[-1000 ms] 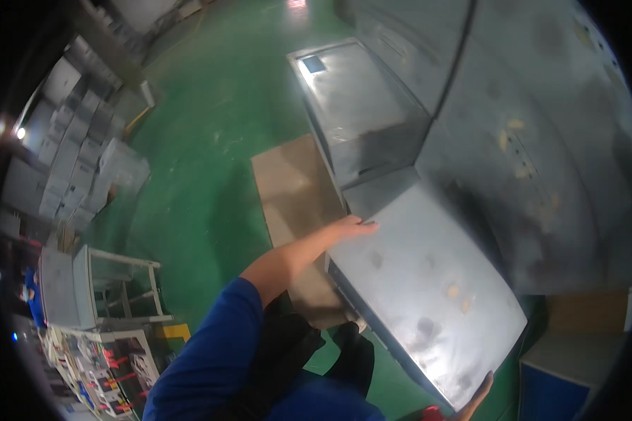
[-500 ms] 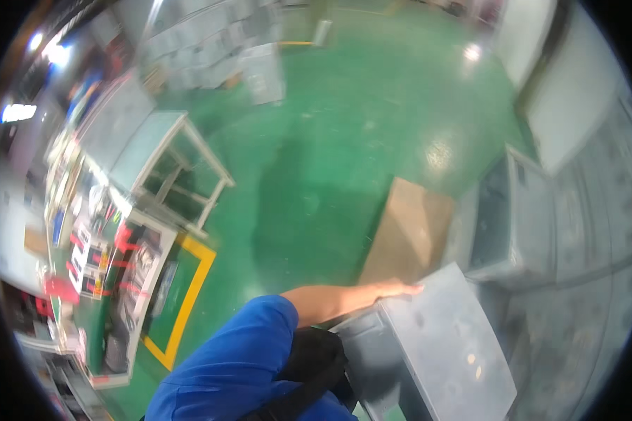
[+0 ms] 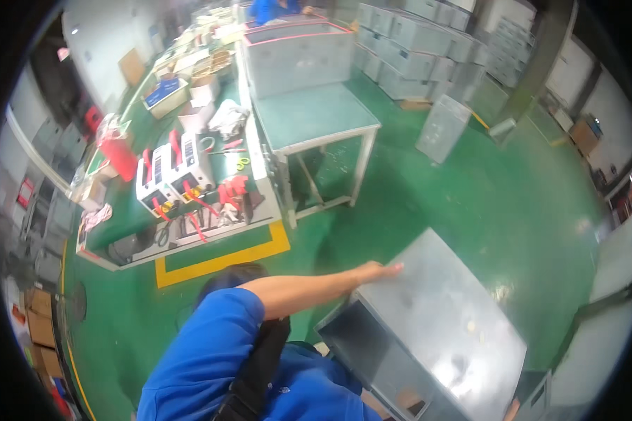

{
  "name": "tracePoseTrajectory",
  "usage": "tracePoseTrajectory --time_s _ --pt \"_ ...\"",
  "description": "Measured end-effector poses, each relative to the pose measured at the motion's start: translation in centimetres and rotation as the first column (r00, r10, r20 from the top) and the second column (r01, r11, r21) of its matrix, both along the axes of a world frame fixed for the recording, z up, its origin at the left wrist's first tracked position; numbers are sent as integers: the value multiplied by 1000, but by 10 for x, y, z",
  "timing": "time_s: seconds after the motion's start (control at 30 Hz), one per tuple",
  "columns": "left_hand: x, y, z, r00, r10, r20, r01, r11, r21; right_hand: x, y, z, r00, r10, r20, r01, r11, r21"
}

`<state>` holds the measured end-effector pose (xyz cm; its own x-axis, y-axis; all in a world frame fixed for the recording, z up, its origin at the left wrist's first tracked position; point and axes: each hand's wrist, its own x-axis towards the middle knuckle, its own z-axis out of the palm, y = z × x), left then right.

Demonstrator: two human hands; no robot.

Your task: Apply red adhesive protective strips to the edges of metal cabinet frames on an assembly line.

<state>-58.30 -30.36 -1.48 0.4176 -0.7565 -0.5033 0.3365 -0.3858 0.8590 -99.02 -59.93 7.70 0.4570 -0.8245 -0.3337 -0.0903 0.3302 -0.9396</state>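
Box [image 3: 449,316] and worker [image 3: 295,389] had swung left over the last half second: cardboard sheet out of view, long surface [image 3: 119,221] and legged surface [image 3: 323,116] now well into it. Box was up off the green floor [image 3: 386,203], tilted, right in front of the worker's body, bright metal face upward, dark side toward the blue shirt.

Left hand [image 3: 378,272] was grasping box at its upper left edge, fingertips over the bright face, arm stretched across. Right hand [image 3: 513,408] showed only as a sliver by the lower right edge; couldn't tell how it gripped, or whether it did.

Ahead of the box, legged surface carried a grey bin [image 3: 298,63] with red trim at its top. Long surface, just left of that, was crowded: two white units [image 3: 172,175] with red handles side by side near the close end, red gloves or cloth [image 3: 233,191] right of them, yellow-green scissors [image 3: 242,163] just above. Yellow tape [image 3: 221,265] ran on the floor around that end.

Further off, grey boxes [image 3: 418,52] were stacked, with one grey piece [image 3: 444,130] standing nearer; box or panel, couldn't tell. Co-worker [image 3: 274,8] in blue was behind the bin, cut by the top edge.
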Motion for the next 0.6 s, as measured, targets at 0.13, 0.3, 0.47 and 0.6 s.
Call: tracePoseTrajectory --time_s 0.13,0.3,0.47,0.6 --pt "77 58 64 930 301 -213 -337 928 -162 137 -84 -5 965 255 66 -258 965 38" --pt "168 94 113 784 547 -293 -618 731 -290 375 -166 -7 832 548 90 -555 825 104" --pt "240 112 167 570 805 -164 -809 516 -280 617 -196 35 644 762 -64 -746 645 164" --pt "286 130 201 419 907 -40 -851 377 -364 762 -145 90 510 860 -6 -854 508 114"
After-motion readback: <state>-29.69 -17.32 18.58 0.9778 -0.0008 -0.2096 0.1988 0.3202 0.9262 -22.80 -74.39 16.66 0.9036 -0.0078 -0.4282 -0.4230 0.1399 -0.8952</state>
